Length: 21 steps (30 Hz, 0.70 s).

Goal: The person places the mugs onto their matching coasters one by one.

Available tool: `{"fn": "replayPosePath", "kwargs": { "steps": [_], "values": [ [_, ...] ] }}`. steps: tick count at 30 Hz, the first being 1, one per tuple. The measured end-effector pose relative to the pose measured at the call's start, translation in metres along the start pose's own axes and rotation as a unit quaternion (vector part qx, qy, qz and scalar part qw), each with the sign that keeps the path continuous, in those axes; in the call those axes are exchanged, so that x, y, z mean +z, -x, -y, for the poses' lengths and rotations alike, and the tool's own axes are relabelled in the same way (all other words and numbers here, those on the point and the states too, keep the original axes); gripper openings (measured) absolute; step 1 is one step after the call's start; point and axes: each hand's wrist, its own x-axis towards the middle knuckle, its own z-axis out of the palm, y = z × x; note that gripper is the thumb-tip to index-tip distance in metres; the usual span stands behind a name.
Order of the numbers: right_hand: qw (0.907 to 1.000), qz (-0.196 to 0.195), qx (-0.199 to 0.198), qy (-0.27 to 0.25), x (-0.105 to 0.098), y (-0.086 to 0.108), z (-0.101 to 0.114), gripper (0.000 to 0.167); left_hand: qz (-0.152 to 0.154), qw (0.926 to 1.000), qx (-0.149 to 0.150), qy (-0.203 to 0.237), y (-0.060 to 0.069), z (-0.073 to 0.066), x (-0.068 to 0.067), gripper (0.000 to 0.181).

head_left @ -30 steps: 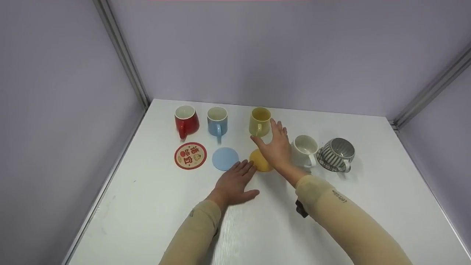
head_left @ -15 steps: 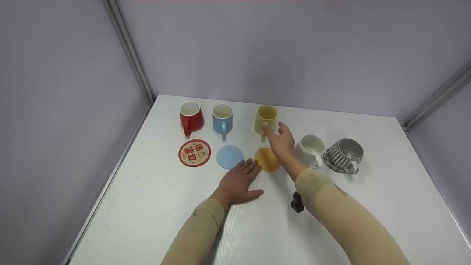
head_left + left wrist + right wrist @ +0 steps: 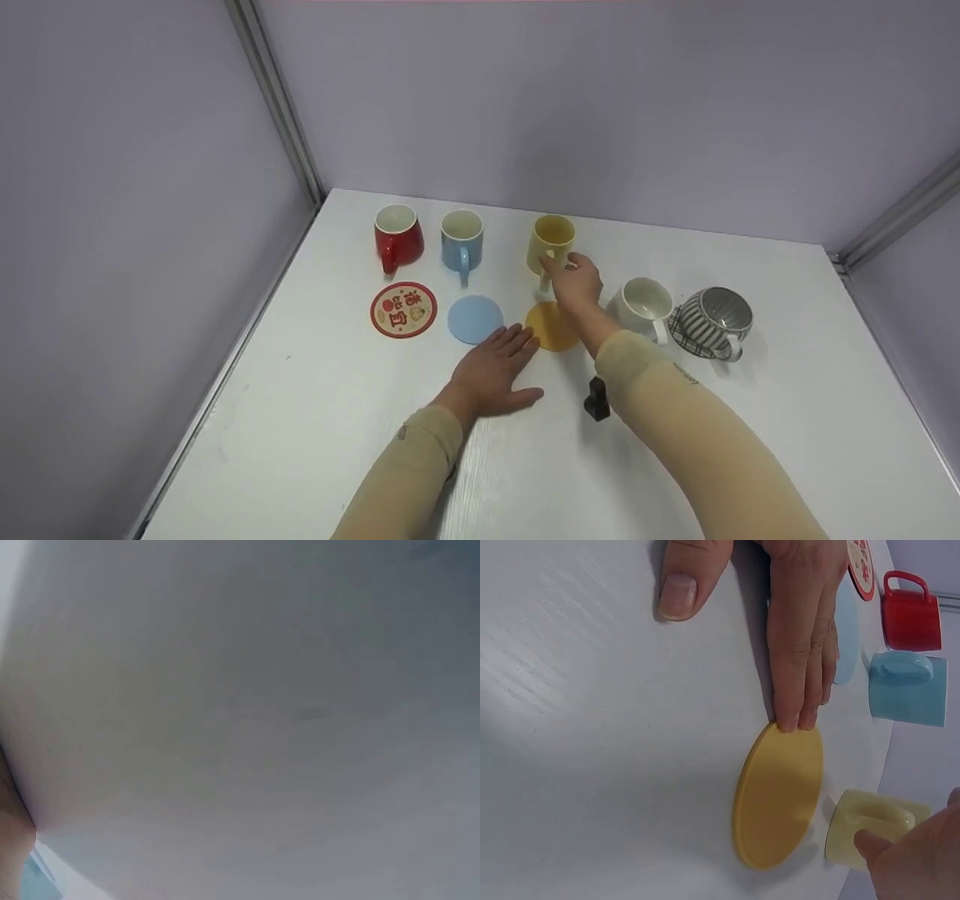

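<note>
My right hand [image 3: 576, 285] is at the pale yellow mug [image 3: 551, 244], its thumb and curled fingers at the handle. The mug stands upright at the back of the table. In the right wrist view the thumb overlaps the handle of the yellow mug [image 3: 844, 836]; the other fingers are mostly out of frame. My left hand [image 3: 487, 375] lies flat, fingers straight, its fingertips touching the edge of the round yellow coaster [image 3: 778, 795]. A light blue coaster [image 3: 475, 320] lies just beyond that hand. The left wrist view shows mainly a blurred grey surface and a little skin.
A red mug [image 3: 400, 244] and a light blue mug [image 3: 461, 251] stand at the back left. In front of the red one lies a red-rimmed patterned coaster [image 3: 403, 310]. On the right are a white mug [image 3: 637, 307] and a striped mug [image 3: 709, 319] on a checked coaster [image 3: 686, 337].
My right hand has drawn in from beside the yellow mug to its handle, and its spread fingers have curled. The left hand stays on the table. The head view has shifted slightly.
</note>
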Motion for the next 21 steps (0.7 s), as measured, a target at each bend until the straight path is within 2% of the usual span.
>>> {"fn": "replayPosePath", "kwargs": {
  "steps": [5, 15, 21],
  "values": [
    [1.0, 0.004, 0.002, 0.001, 0.002, -0.002, 0.001, 0.072, -0.008, 1.0, 0.003, 0.0, -0.001, 0.001, 0.001, 0.089],
    [0.9986, -0.012, -0.003, 0.051, 0.009, -0.01, -0.005, 0.059, -0.008, 1.0, 0.0, 0.004, 0.001, 0.001, 0.002, 0.088],
    [0.9989, -0.018, 0.002, 0.044, 0.012, -0.015, -0.006, 0.049, -0.015, 0.9999, 0.002, 0.003, -0.001, 0.001, 0.004, 0.088]
  ]
}}
